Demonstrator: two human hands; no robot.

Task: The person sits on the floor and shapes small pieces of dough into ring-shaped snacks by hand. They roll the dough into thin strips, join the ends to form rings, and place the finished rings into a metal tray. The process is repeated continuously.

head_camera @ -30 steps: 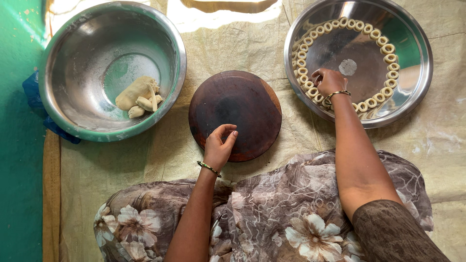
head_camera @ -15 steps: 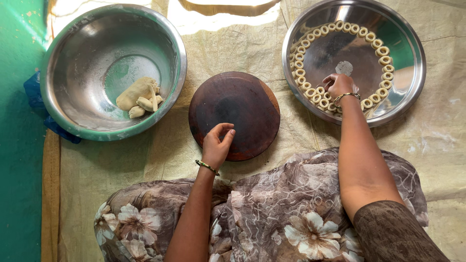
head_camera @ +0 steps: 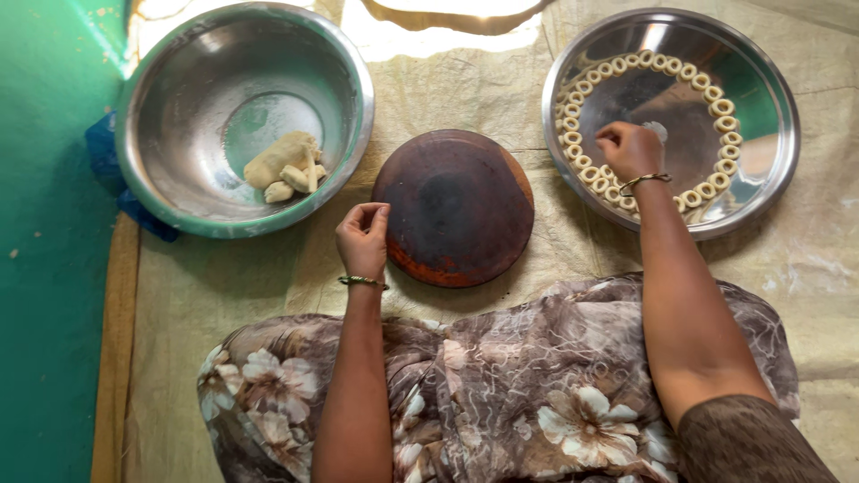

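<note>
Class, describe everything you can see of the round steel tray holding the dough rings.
The steel tray is round, shiny and shallow with a raised rim, lying flat on the pale mat at the upper right. Small pale dough rings line its inner edge in a curve that is not closed. The right hand hovers over its lower left part, fingers curled; whether it touches the tray is unclear.

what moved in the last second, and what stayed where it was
The left hand slid off the round wooden board to its left edge, fingers curled. The right hand drew back slightly from the tray's middle toward the dough rings on its near side. Whether it let anything go is unclear. The steel tray, the bowl and its dough lumps stayed put.
</note>
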